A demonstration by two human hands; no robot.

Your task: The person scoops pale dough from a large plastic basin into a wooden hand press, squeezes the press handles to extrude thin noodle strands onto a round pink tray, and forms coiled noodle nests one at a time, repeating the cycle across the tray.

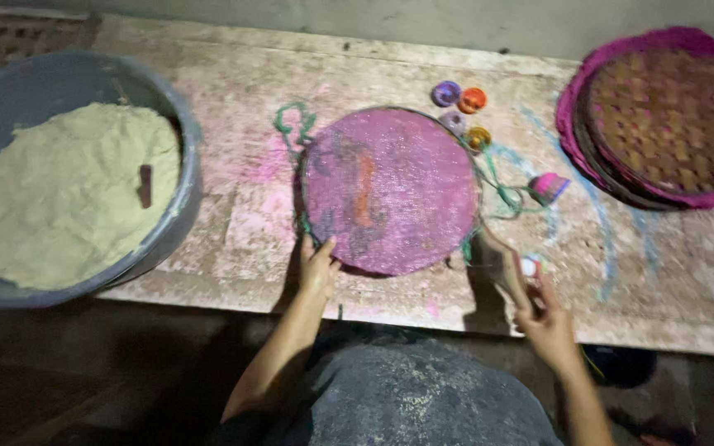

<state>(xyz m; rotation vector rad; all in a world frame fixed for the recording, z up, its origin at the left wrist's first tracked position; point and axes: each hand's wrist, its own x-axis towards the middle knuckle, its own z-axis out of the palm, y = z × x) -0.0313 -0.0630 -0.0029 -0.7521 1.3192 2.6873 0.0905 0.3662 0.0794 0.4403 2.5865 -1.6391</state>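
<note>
A worn stone table, stained pink and blue, carries everything here. At its left end stands a large grey tub heaped with pale yellowish powder; a small dark stick-like piece lies on the powder. At the right end sits a stack of round woven mats with magenta rims, cut off by the frame's edge. Between them, in the middle of the table, lies a round purple sieve-like disc with a thin dark rim and an orange smear on its face. Just beyond its upper right edge are four small round pots of colour: purple, orange, pale violet and yellow. A tangle of green string lies at the disc's upper left, and more green cord trails from its right side toward a small pink cone-shaped piece.

The whole view is motion-blurred, so the disc's mesh and the pots' contents are hard to make out. The person's lap, in grey cloth, fills the bottom edge.

The left hand rests at the disc's lower left rim, fingers loosely together and touching the edge. The right hand is raised near the disc's lower right, its fingers pinching a small whitish object with a red spot; what it is cannot be told.
</note>
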